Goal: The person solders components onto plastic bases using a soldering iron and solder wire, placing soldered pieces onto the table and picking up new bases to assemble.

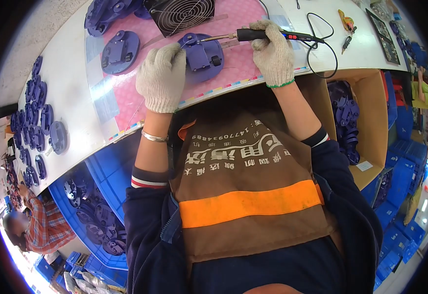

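Note:
My right hand (276,56), in a white knitted glove, is closed around the black handle of a soldering iron (251,35). The iron's tip points left and reaches the top of a purple round plastic housing (202,61) lying on the pink mat. At that housing's left edge, my gloved left hand (162,78) has its fingers pinched together. A thin strand of solder wire (136,109) trails below this hand; its end at the fingertips is hard to make out. Another purple housing (120,52) lies on the mat, left of my left hand.
A black fan with a wire guard (184,14) stands behind the housing. The iron's cable (335,54) loops on the right. Many purple parts (40,110) lie at the left. A blue bin (87,171) and a cardboard box (373,108) hold more. Another person (47,223) sits at lower left.

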A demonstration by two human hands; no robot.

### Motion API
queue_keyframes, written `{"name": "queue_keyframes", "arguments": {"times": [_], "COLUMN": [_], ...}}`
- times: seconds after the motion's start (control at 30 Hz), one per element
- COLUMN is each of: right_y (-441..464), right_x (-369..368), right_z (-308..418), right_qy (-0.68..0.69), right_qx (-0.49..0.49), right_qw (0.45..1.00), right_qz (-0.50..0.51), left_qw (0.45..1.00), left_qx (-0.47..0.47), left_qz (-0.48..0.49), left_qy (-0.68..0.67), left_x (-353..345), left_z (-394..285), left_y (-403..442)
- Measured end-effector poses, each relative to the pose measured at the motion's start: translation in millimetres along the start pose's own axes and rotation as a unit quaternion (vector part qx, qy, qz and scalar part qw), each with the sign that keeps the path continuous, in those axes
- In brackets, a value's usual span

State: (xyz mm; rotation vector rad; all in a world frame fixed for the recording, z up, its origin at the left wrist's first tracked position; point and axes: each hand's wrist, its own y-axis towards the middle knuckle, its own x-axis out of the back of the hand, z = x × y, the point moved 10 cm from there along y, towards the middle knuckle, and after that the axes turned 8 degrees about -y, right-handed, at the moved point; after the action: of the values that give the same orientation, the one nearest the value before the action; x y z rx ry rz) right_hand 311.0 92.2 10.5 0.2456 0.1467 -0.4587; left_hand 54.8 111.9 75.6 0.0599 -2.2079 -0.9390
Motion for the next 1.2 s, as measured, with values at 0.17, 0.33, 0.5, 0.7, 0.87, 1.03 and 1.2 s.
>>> {"name": "queue_keyframes", "arguments": {"times": [0.17,0.33,0.5,0.7,0.87,1.03,1.2], "right_y": [-4,-20,-25,-27,-24,-25,-27], "right_x": [-1,-12,-21,-27,-21,-21,-25], "right_z": [-25,-20,-6,-18,-10,-9,-10], "right_qy": [0.217,0.195,0.136,0.193,0.099,0.108,0.147], "right_qx": [-0.120,-0.116,-0.087,-0.134,-0.081,-0.067,-0.100], "right_qw": [0.969,0.970,0.981,0.961,0.985,0.986,0.975], "right_qz": [-0.004,0.083,0.110,0.146,0.117,0.108,0.136], "left_qw": [0.997,0.978,0.984,0.992,0.996,0.997,0.996], "left_qx": [0.062,0.150,0.143,0.095,0.067,0.059,0.076], "left_qz": [0.031,0.027,0.059,0.017,0.002,0.003,-0.003], "left_qy": [-0.016,-0.142,-0.088,-0.078,-0.061,-0.054,-0.055], "left_x": [6,17,27,34,33,29,28], "left_z": [11,31,20,17,16,13,17], "left_y": [-6,-30,-39,-42,-42,-42,-44]}}
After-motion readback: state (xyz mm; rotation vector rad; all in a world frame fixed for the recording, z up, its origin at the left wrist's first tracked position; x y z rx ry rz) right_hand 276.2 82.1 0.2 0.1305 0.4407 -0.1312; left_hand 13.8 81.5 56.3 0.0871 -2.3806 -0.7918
